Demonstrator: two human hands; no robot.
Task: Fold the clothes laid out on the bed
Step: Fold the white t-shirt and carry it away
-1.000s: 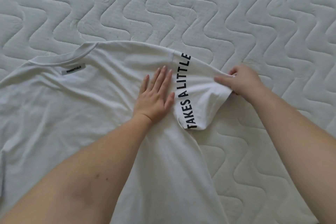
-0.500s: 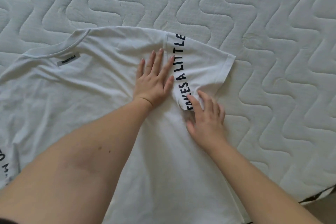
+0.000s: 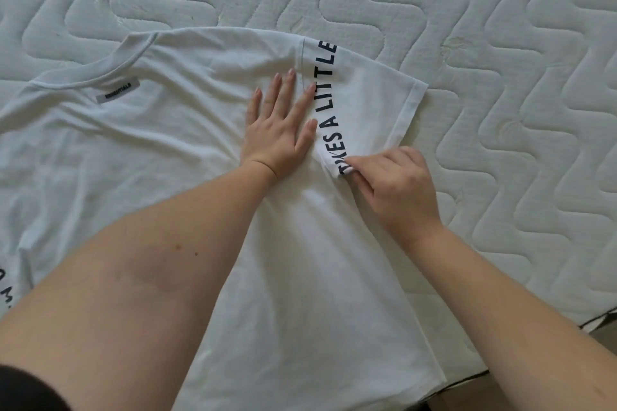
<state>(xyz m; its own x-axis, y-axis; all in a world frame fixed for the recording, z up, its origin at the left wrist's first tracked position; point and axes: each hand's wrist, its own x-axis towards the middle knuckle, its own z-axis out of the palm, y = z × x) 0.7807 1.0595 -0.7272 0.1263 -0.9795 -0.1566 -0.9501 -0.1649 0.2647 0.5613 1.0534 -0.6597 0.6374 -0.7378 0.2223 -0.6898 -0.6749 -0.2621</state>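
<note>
Fingers of the left hand (image 3: 278,130) lie straight, pressing the white T-shirt (image 3: 187,150) flat on the quilted mattress (image 3: 500,43); the right hand (image 3: 394,183) pinches the printed sleeve's (image 3: 364,103) lower corner.

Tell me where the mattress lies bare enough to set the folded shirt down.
Bare mattress runs beyond the white T-shirt's collar and to the right of its sleeve. It is crowded at the sleeve seam, where the left hand presses flat and the right hand pinches the sleeve's lower corner.
</note>
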